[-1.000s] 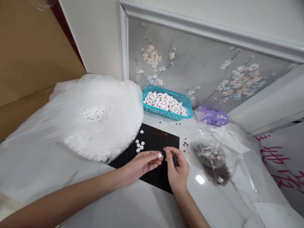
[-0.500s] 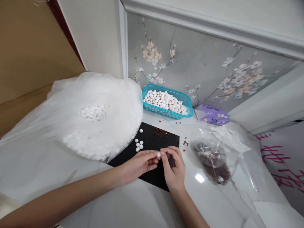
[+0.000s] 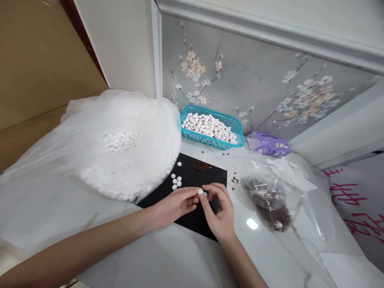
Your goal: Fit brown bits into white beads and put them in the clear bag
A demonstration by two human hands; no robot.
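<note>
My left hand pinches a small round white piece between thumb and forefinger, its other fingers loosely curled. My right hand meets it from the right, thumb and forefinger closed around a second white piece. The two pieces are side by side; whether they touch, I cannot tell. Both hands are over a black mat. Several loose white pieces lie on the mat left of the fingers. A small pile of tiny brown parts sits near the mat's far edge.
A large white translucent bag of white pieces stands at left. Behind the mat is a blue basket filled with white pieces with brown bits. At right lie a clear bag of brown parts, a purple packet and scattered brown bits.
My right fingertips have parted slightly from the left ones, and a second white piece now shows between my right thumb and forefinger. The view has shifted a little.
</note>
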